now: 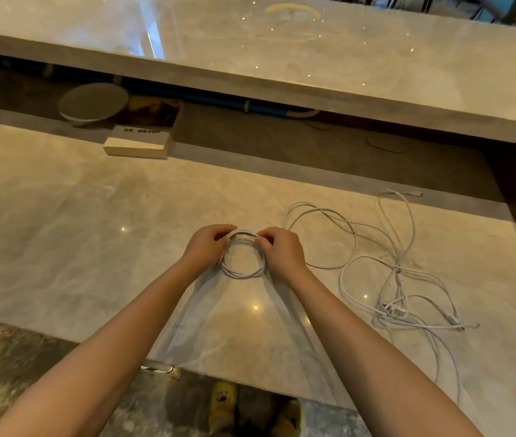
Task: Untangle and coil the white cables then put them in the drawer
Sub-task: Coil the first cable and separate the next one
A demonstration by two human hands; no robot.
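A white cable wound into a small round coil [244,274] hangs between my hands just above the marble counter [61,247]. My left hand [207,247] grips the coil's top left, fingers curled round the strands. My right hand [281,250] pinches the top right of the same coil. To the right, a loose tangle of white cables [395,279] lies spread on the counter, with a knot near its middle and plug ends at the lower right. No drawer is in view.
A raised marble shelf [313,58] runs across the back, with a dark gap beneath it. In that gap sit a round grey disc [92,102] and a white box [138,141]. The counter's front edge is near my feet.
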